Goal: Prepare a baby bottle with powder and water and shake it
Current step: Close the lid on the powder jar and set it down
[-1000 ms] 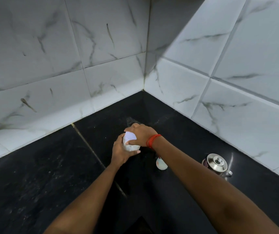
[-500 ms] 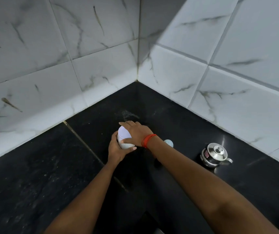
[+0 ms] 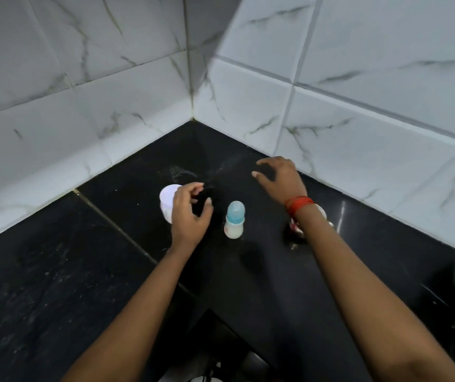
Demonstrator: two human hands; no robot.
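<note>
On my feed, a baby bottle (image 3: 234, 220) stands upright on the black stone tabletop (image 3: 55, 285) in a corner of white marbled wall tiles (image 3: 358, 78), its pale blue cap on and a whitish fill showing in its lower part. My left hand (image 3: 189, 213) hangs just left of the bottle, fingers loosely curled and apart, gripping nothing; it partly covers a white round container (image 3: 167, 201) that stands behind it, so I see only the container's top and left side, and I cannot tell whether hand and container touch. My right hand (image 3: 280, 179) hovers well above and to the right of the bottle, fingers spread and empty, near the foot of the right-hand wall. A red thread band (image 3: 298, 204) circles that wrist. Behind the right wrist, a small object (image 3: 322, 213) is almost wholly hidden; only a pale rounded edge and a reddish patch peek out, and I cannot make out what it is. Both forearms run off the lower edge of the view, and the tabletop's near edge is lost in shadow.
</note>
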